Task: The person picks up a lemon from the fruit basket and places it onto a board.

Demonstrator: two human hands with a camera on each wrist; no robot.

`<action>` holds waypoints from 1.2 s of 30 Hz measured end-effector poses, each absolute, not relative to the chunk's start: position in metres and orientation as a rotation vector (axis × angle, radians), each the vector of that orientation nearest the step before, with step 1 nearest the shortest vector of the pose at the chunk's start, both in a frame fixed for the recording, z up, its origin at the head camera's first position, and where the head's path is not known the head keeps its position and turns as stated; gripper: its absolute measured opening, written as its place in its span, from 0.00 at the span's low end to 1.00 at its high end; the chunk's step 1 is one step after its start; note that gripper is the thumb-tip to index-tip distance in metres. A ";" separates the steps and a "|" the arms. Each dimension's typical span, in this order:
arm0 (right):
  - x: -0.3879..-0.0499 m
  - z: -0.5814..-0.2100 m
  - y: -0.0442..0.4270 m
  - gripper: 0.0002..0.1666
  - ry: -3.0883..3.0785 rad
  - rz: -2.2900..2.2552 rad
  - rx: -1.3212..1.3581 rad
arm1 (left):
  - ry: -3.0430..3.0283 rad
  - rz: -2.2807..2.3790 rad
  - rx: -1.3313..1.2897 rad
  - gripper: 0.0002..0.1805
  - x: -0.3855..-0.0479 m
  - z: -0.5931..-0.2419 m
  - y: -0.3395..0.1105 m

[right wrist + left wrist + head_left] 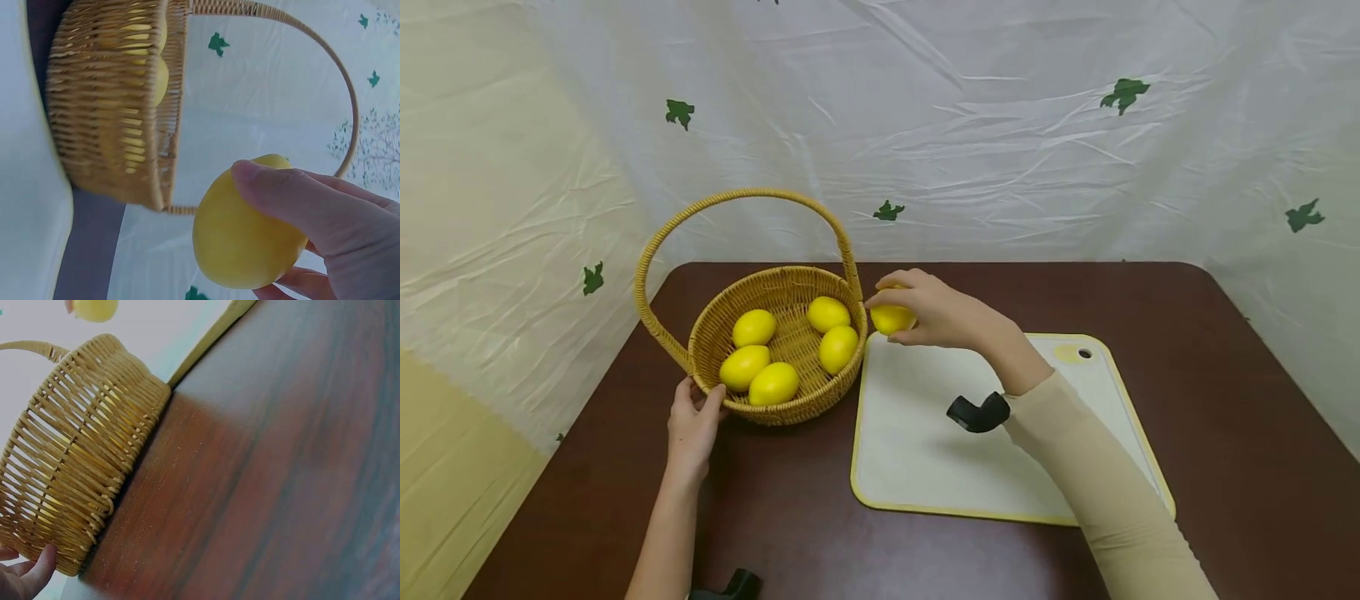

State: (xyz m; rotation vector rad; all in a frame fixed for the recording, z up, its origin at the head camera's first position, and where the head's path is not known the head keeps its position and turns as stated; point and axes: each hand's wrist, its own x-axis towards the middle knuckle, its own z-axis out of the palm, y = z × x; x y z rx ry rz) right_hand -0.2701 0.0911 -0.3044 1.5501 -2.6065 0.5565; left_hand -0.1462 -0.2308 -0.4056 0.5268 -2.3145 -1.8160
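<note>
A lemon (891, 318) is held up by my right hand (942, 310), thumb and fingers round it, just right of the wicker basket (808, 408). In the right wrist view the lemon (244, 231) is apart from the basket wall (103, 112). My left hand (694, 427) grips the basket at its near left side, by the foot of the handle (658, 329). The left wrist view shows the thumb (42, 569) against the weave. Several yellow lemons (773, 383) lie inside the basket, and its tall handle stands upright.
A white cutting board (925, 450) with a yellow edge lies flat under my right forearm, right beside the basket. Both rest on a dark brown table (805, 517). Behind hangs a pale cloth (1000, 150) with green leaf shapes.
</note>
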 end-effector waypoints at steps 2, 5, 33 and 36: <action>-0.267 -0.309 0.103 0.26 -2.608 0.566 1.518 | -2.312 -1.812 0.538 0.34 -0.146 -0.405 -0.231; -0.262 -0.316 0.120 0.26 -2.620 0.586 1.459 | -2.318 -1.801 0.550 0.34 -0.145 -0.405 -0.230; -0.226 -0.375 0.223 0.26 -2.883 0.608 0.866 | -2.559 -1.395 0.651 0.24 -0.129 -0.394 -0.235; -0.225 -0.380 0.227 0.25 -2.874 0.608 0.840 | -2.572 -1.367 0.647 0.23 -0.127 -0.393 -0.237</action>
